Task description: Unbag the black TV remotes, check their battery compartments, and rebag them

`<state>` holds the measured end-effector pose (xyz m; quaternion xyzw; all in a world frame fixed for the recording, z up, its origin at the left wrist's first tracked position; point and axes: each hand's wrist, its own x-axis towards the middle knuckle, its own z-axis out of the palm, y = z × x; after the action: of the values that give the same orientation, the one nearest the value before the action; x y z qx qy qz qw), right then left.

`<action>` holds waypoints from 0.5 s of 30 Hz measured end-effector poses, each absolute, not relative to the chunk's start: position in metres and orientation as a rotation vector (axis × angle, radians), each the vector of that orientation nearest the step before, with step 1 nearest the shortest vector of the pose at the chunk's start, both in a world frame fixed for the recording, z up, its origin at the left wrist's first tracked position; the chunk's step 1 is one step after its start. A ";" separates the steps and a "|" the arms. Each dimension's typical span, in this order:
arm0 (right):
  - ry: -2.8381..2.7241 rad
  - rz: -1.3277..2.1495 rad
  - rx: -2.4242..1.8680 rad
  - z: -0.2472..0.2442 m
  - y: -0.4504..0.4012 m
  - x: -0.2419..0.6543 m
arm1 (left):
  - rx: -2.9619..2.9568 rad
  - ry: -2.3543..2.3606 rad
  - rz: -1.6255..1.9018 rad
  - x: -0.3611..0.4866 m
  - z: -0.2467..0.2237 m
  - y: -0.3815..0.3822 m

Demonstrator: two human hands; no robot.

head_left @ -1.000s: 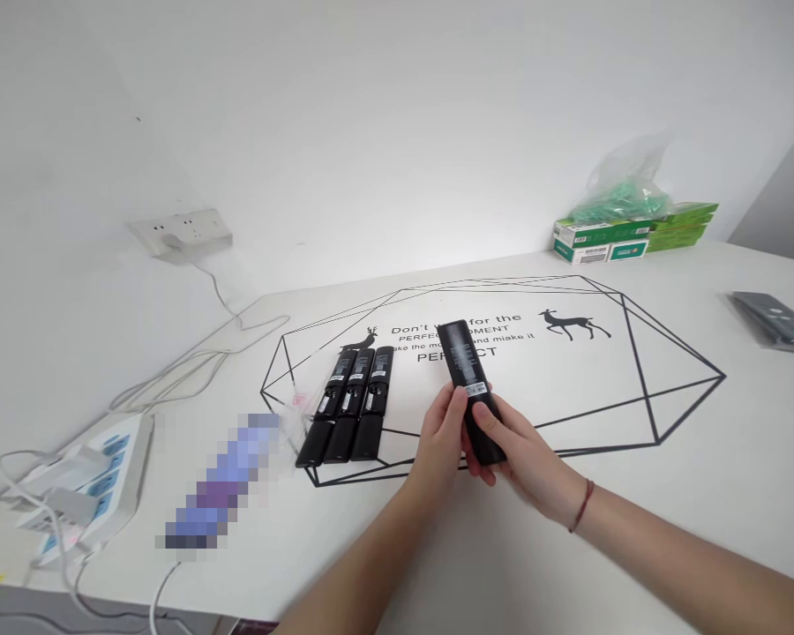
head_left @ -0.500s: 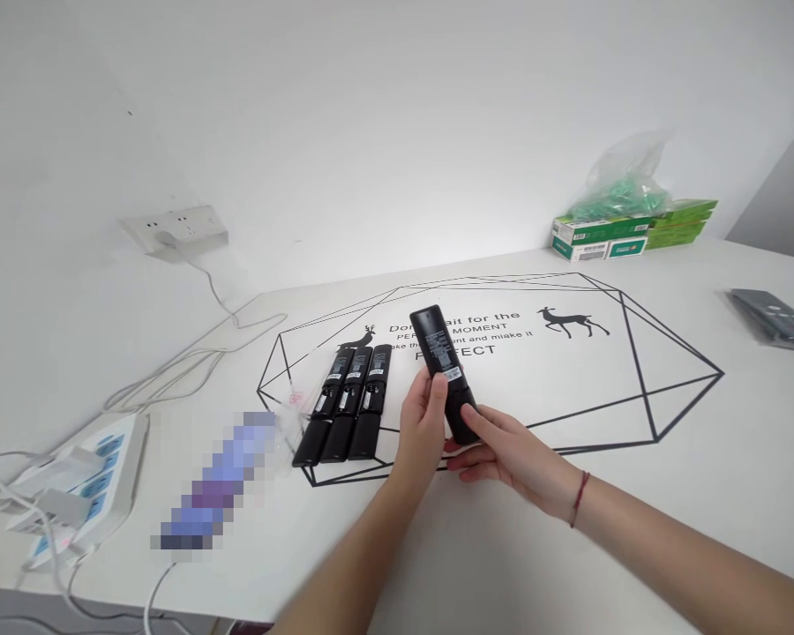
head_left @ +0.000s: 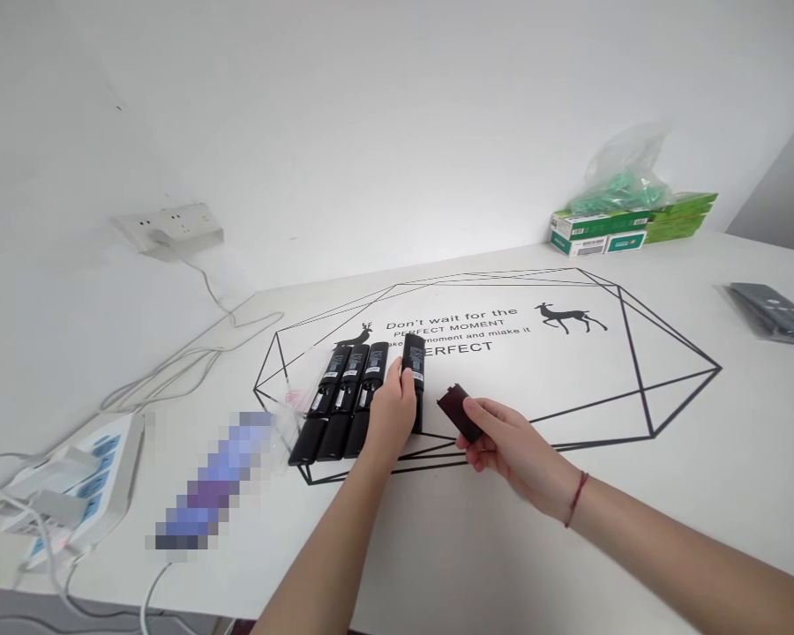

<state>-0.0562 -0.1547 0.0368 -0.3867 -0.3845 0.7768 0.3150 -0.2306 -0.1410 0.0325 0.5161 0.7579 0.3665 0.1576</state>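
Note:
My left hand is closed around a black remote control, back side up with its printed label showing. The fingers hide its middle. Just left of it, three more black remotes lie side by side on the table, backs up, with uncovered battery compartments. In my right hand is a dark battery cover, pinched between thumb and fingers. It is held apart from the remote, to its right.
The white table carries a printed line pattern. A power strip with plugs and cables stands left, beside a pixelated blue object. Green-and-white boxes with a plastic bag sit back right; a dark packet lies far right.
The cover has come off the remote and is in my right hand. My left hand has moved the remote left and down, beside the other three.

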 end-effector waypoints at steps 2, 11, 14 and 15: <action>-1.007 2.047 -1.023 0.038 -0.155 -0.056 | 1.588 2.260 0.907 -0.233 0.030 -0.140; -0.994 2.049 -1.006 0.036 -0.154 -0.056 | 2.077 2.580 0.362 -0.216 0.026 -0.153; -1.009 2.035 -1.034 0.036 -0.154 -0.057 | 2.112 2.553 0.259 -0.214 0.027 -0.153; -1.024 2.028 -1.042 0.036 -0.154 -0.057 | 2.110 2.560 0.239 -0.214 0.028 -0.151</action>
<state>-0.0571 -0.1542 0.0364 -0.3958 -0.3886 0.7698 0.3158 -0.2141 -0.1511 0.0279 0.6317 0.7663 0.0716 -0.0923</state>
